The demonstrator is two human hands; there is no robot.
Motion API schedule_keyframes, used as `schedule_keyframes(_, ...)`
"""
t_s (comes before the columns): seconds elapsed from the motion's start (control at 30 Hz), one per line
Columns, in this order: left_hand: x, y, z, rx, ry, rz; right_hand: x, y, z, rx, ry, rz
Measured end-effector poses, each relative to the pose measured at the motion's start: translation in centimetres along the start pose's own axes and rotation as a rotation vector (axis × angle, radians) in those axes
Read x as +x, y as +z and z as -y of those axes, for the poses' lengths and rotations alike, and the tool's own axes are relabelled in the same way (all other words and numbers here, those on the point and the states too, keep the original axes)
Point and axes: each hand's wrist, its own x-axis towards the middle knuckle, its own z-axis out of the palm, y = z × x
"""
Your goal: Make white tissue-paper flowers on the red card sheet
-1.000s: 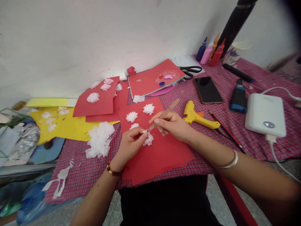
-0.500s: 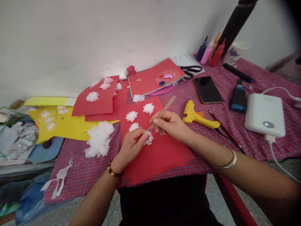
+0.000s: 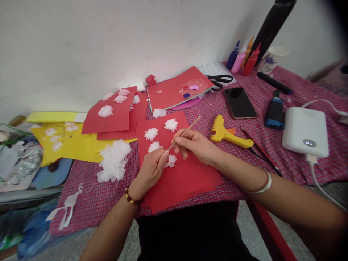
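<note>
My right hand (image 3: pixel 193 143) pinches a wooden craft stick (image 3: pixel 191 125), which slants down to the left and shows its thin edge. The stick's lower end meets the fingertips of my left hand (image 3: pixel 153 165), whose thumb and finger are pressed together; what lies between them is hidden. Both hands are over a red paper sheet (image 3: pixel 182 188). Ruffled white paper flowers sit on it, among them one at the upper right (image 3: pixel 171 125), one at the left (image 3: pixel 151 133) and one (image 3: pixel 171 161) beside my left fingertips. A pile of white paper pieces (image 3: pixel 112 161) lies left of the sheet.
To the right are a yellow glue gun (image 3: pixel 228 133), a paintbrush (image 3: pixel 258 148), a phone (image 3: pixel 240 103) and a white power bank (image 3: pixel 306 132). Behind are scissors (image 3: pixel 219 79), a paint palette (image 3: pixel 191 88) and paint bottles (image 3: pixel 239 61). Red sheets with flowers (image 3: pixel 111 121) lie at left.
The craft stick has turned from its flat side to its edge and tipped slightly lower. My left hand has shifted a little left and down, its fingertips now covering the stick's end.
</note>
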Motion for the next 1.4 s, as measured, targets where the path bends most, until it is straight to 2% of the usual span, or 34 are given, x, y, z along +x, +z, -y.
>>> schedule_keyframes(0.13, 0.0, -0.1, -0.1, -0.052, -0.034, -0.009, -0.1, -0.1, 0.3, -0.067, -0.049, 0.003)
schedule_keyframes(0.33, 0.2, -0.3, -0.5, -0.407, -0.165, 0.052, -0.2, 0.0, 0.3, -0.060, -0.100, 0.033)
schedule_keyframes(0.4, 0.2, -0.3, -0.6, -0.369, -0.147, 0.091, -0.3, 0.2, 0.3, -0.046, -0.092, 0.005)
schedule_keyframes(0.47, 0.2, -0.2, -0.6, -0.239, -0.095, 0.091, -0.4, 0.3, 0.3, -0.034, -0.064, -0.023)
schedule_keyframes(0.63, 0.2, -0.3, 0.2, 0.127, 0.084, -0.017, -0.1, 0.1, 0.3, 0.020, 0.027, -0.083)
schedule_keyframes(0.73, 0.3, -0.3, 0.8, 0.152, 0.028, -0.017, 0.2, -0.2, 0.2, 0.045, 0.036, -0.122)
schedule_keyframes(0.83, 0.4, 0.3, 1.1, 0.148, -0.031, 0.058, 0.4, -0.6, 0.3, 0.039, 0.031, -0.162)
schedule_keyframes(1.03, 0.4, 1.1, 0.9, 0.074, -0.029, 0.126, 0.5, -1.0, 0.7, -0.011, 0.035, -0.192)
schedule_keyframes(1.17, 0.4, 0.9, 0.7, 0.165, -0.022, 0.173, 0.6, -0.8, 0.7, -0.058, 0.044, -0.182)
schedule_keyframes(1.3, 0.5, 1.1, 0.4, 0.245, -0.060, 0.158, 0.5, -0.7, 0.5, -0.112, 0.052, -0.171)
schedule_keyframes(1.4, 0.6, 1.2, 0.7, 0.222, -0.070, 0.143, 0.4, -0.7, 0.5, -0.166, 0.070, -0.152)
